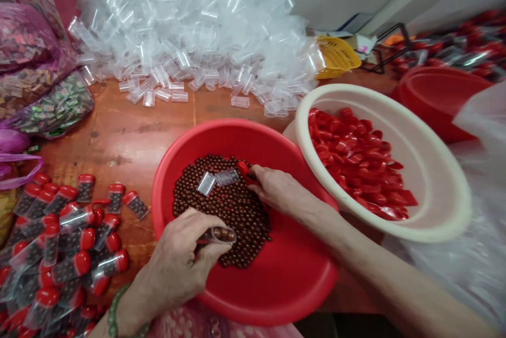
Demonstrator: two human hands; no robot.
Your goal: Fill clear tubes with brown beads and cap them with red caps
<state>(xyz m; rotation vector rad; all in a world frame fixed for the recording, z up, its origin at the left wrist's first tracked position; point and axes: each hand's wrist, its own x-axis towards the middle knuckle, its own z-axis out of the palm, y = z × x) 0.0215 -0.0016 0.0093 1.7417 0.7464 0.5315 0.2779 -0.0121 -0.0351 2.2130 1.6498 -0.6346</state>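
Observation:
My left hand is closed around a small clear plastic container, tilted with its open mouth to the right and brown balls showing inside. Over the far right side of the pile, my right hand has its fingers closed on a red cap; the fingertips are partly hidden. Beneath both hands is a red basin with a heap of shiny brown balls. Two clear containers, one upper left and one beside it, lie on the balls.
A cream basin of red caps overlaps the red basin's right rim. Filled, capped containers are piled at the left. Behind stands a big heap of clear containers, with a yellow basket to its right. Purple bags sit far left.

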